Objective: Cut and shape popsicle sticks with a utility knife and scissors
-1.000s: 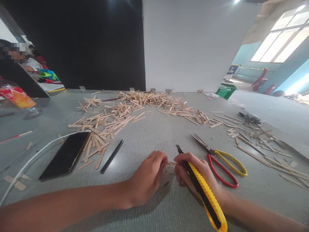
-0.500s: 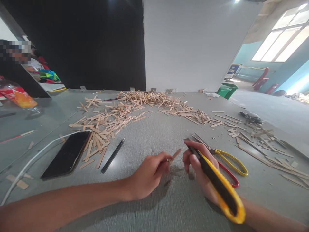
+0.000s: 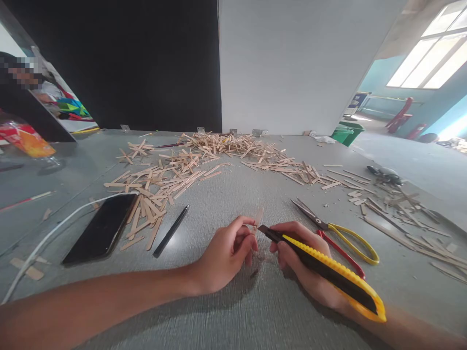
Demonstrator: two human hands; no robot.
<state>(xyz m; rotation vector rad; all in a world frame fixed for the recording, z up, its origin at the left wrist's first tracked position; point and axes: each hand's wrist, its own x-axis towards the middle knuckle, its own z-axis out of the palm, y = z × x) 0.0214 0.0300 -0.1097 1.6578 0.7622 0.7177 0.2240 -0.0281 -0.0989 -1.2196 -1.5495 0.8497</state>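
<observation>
Just above the grey surface [image 3: 226, 206], our left hand [image 3: 229, 253] pinches a small wooden stick [image 3: 259, 215] at the fingertips, its upper end jutting free, probably so that the blade [image 3: 265, 229] can reach the wood without meeting skin. Our right hand [image 3: 310, 284] is closed around a yellow-and-black utility knife [image 3: 328, 270], handle slanting back across the palm and blade pointing at the stick, a hold that seems meant for fine control. Whether blade and wood touch, we cannot tell. The stick looks pale, flat and slim, slightly blurred, so we cannot read its edges. Just beyond the right hand, the scissors [image 3: 321, 225] lie with red and yellow handles on our side, likely for easy pickup. Left of our hands a black pen [image 3: 171, 232] rests on the surface, and past it a smartphone [image 3: 100, 228], both seemingly set aside to give the wrists room. Farther off, a heap of craft sticks [image 3: 178, 177] arcs around the working spot; narrow wooden strips [image 3: 388, 229] scatter to the right.
</observation>
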